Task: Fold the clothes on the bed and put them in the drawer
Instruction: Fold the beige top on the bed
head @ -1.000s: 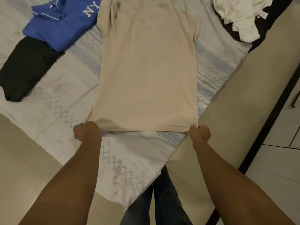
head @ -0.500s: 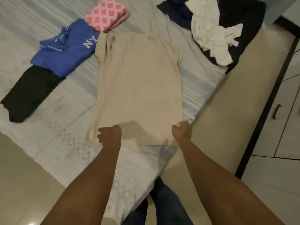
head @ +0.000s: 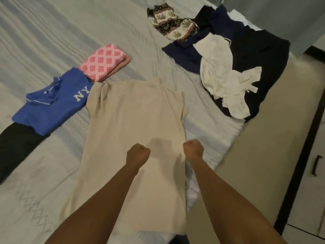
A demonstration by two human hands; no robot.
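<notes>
A beige shirt lies lengthwise on the bed, collar end away from me. My left hand and right hand are curled into fists over its middle and grip its fabric. The right hand is at the shirt's right edge and the left is further in. The fingers are hidden under the fists. A white cabinet front with a dark handle stands at the right edge.
Left of the shirt lie a folded blue "NY" shirt, a folded pink patterned cloth and a black garment. An unfolded heap sits at the far right: white cloth, navy cloth, elephant-print cloth. Beige floor runs alongside.
Both hands moved forward from the shirt's near hem to its middle and drew closer together. The view tilted up, showing more of the bed.
</notes>
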